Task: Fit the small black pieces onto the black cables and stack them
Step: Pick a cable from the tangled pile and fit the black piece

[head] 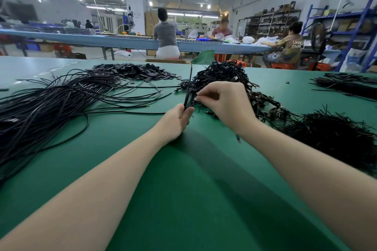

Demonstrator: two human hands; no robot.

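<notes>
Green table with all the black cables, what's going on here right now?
A person is fitting small sleeves onto cables at a green table. The left hand grips a black cable upright, while the right hand pinches at its upper part. Loose cables lie to the left, a pile of small black pieces sits behind them, and a tangled heap lies beyond the hands.

Left hand (179, 117) grips small bunch of black cables (188, 98), held upright over green table (183, 189). Right hand (222, 102) pinches top of same bunch with fingertips. Loose cable bundle (51, 104) sprawls at left. Heap of small black pieces (134, 71) behind it. Tangled cable pile (220, 75) just behind hands; another pile (334, 134) at right. Three seated people at far blue bench (122, 40).
</notes>
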